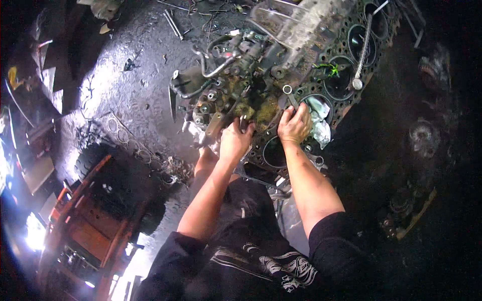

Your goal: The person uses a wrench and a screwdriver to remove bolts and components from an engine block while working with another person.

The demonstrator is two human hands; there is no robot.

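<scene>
My right hand (295, 125) is wrapped round a ring-ended wrench (291, 98) at the engine block (344, 106); my left (236, 140), half-curled among grimy parts (243, 109), holds I cannot tell what, if anything.

Blown-out white glare burns at the left edge and spreads a sheen across the floor (150, 62), the engine block (346, 104) sits in softer light, murky shadow swallows the right side, and fisheye distortion curves the rim.

Rough metal engine block (341, 104); smooth metal wrench (291, 99).
</scene>
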